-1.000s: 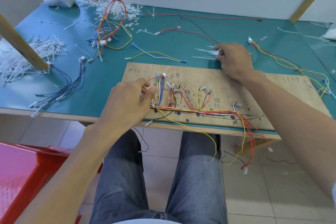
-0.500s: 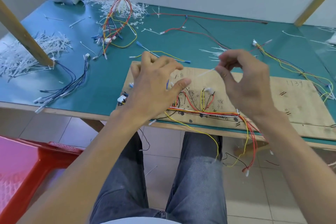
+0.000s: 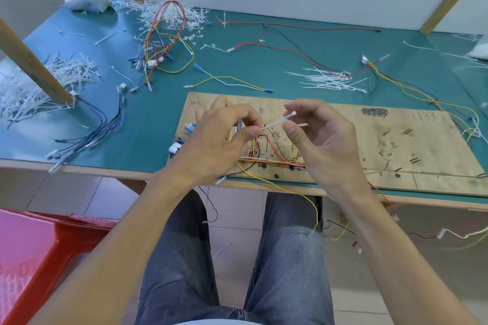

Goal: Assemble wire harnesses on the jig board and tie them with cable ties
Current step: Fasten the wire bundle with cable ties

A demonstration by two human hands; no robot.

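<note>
A thin white plastic cable tie [image 3: 279,121] hangs pinched between both hands above the plywood jig board [image 3: 396,145]. The right hand [image 3: 320,140] clamps its head end, the left hand [image 3: 221,140] its tail; it slants up rightward, with the red and yellow wire harness [image 3: 272,161] directly below. "1139" is handwritten on the board.

Head view, looking down — near hands, facing the wooden board [image 3: 396,145]

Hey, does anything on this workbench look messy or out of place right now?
Yes. Harness wires trail off the front edge of the jig board and hang loose toward the floor. Cut white cable-tie scraps lie heaped at the table's far left. Both hands hold one cable tie.
</note>
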